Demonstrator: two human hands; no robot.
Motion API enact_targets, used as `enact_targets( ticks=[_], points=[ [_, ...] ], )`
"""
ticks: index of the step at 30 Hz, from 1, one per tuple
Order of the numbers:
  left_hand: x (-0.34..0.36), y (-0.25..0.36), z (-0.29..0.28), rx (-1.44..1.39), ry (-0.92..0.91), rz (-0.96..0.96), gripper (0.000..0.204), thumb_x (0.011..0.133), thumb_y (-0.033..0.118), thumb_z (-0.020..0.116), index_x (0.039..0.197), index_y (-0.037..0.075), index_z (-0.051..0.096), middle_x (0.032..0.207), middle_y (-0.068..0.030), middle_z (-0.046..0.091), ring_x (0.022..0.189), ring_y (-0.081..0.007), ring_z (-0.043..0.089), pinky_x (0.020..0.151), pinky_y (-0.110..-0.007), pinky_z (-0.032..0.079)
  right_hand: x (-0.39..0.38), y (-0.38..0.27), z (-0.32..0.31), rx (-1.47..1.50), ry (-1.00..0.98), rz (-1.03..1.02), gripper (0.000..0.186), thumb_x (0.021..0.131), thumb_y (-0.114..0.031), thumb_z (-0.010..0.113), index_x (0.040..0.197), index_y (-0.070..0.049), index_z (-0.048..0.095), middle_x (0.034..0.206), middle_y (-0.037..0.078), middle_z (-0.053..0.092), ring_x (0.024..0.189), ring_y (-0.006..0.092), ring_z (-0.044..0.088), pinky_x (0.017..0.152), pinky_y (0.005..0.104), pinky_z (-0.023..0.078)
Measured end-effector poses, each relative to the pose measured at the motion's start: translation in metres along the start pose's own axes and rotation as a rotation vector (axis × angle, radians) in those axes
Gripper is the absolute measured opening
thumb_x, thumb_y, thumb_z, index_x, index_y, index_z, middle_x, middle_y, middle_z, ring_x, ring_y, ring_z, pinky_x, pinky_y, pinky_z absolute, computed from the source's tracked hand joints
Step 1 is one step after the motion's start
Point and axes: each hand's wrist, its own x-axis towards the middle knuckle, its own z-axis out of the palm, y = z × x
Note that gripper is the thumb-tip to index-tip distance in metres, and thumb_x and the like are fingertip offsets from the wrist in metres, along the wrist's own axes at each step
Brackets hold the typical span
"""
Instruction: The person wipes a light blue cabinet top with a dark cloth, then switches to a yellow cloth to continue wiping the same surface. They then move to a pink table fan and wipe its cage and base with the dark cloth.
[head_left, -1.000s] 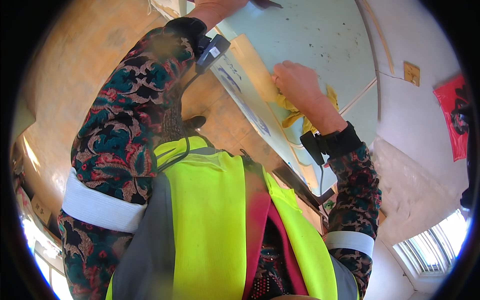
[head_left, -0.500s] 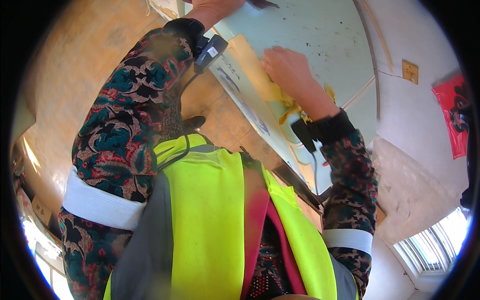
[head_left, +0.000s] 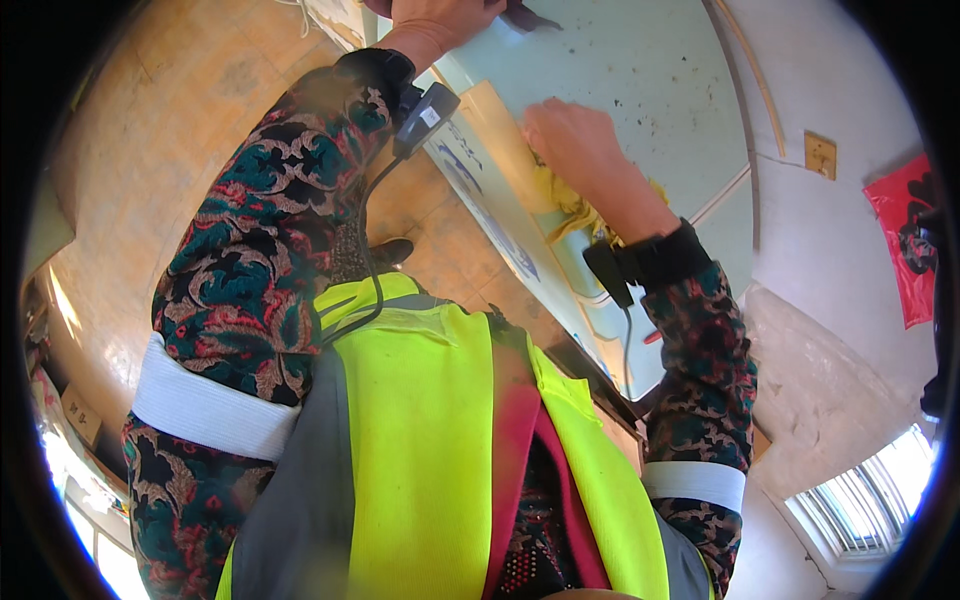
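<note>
Yellow cloth [head_left: 572, 218] lies bunched on the pale blue-green top [head_left: 690, 110], below the right hand [head_left: 570, 140] and partly hidden by its wrist. Right fingers curled in, blurred; can't tell if they grip the cloth. Left hand [head_left: 445, 18] is at the upper edge, partly cut off, next to a dark item [head_left: 532, 16]; can't tell how far its fingers are open or whether they hold it.

Progress: looks partway. Dark specks remain on the top beyond the right hand; fewer show near the cream strip [head_left: 500, 130]. How much is finished, can't tell.

Counts: one yellow cloth, one dark item visible, two hands, one cream strip, two black wrist devices [head_left: 428, 118], two white armbands [head_left: 215, 405], one hi-vis vest [head_left: 415, 440]. Specks too small to count.

Farther out: one wall plate [head_left: 820, 156], one red bag [head_left: 900, 255], one barred window [head_left: 868, 495], one dark shoe [head_left: 392, 250] on the floor.
</note>
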Motion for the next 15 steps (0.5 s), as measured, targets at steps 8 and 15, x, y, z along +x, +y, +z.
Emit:
enact_targets(
  ticks=[8, 15],
  points=[
    [-0.0003, 0.0003, 0.0002, -0.01, 0.048, 0.015, 0.035, 0.075, 0.035, 0.073, 0.1, 0.014, 0.061, 0.103, -0.0063, 0.058, 0.101, -0.0268, 0.055, 0.085, -0.047, 0.039, 0.0053, 0.0028, -0.0028, -0.012, 0.112, -0.132, 0.007, 0.085, -0.017, 0.062, 0.086, -0.01, 0.063, 0.082, 0.01, 0.065, 0.078, 0.0335, 0.066, 0.063, 0.0455, 0.051],
    [-0.0026, 0.0001, 0.0001, -0.008, 0.052, 0.015, 0.034, 0.074, 0.034, 0.074, 0.099, 0.015, 0.061, 0.102, -0.0061, 0.057, 0.1, -0.0267, 0.055, 0.086, -0.047, 0.04, 0.0072, 0.0018, -0.0036, -0.006, -0.092, -0.059, 0.011, 0.088, -0.021, 0.062, 0.086, -0.01, 0.062, 0.086, 0.009, 0.064, 0.082, 0.0342, 0.065, 0.066, 0.0467, 0.051]
  ],
)
